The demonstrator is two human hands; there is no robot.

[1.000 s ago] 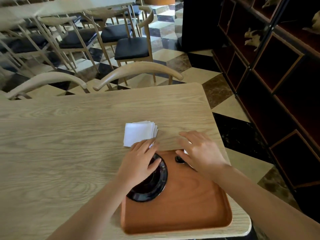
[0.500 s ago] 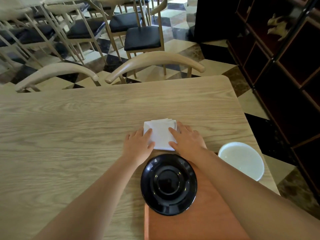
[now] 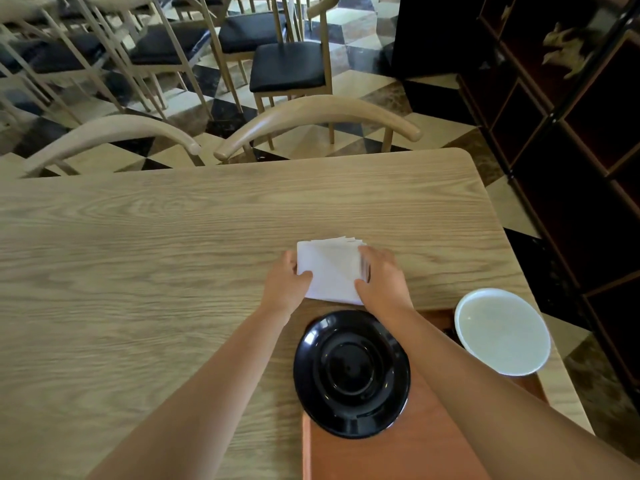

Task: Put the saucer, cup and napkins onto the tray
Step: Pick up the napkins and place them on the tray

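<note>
No lettering to call anywhere here: the napkins (image 3: pixel 330 271) are plain white, the saucer (image 3: pixel 351 374) plain black (glossy, unmarked), and the shelving (image 3: pixel 571 140) at upper right carries no readable sign.

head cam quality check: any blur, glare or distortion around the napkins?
Head view: motion blur on the right edge of the napkins at the right hand; left hand fairly sharp. Glossy black saucer shows soft highlights. Wide-angle lens bows the table edge. Lighting even, shadows soft.
</note>
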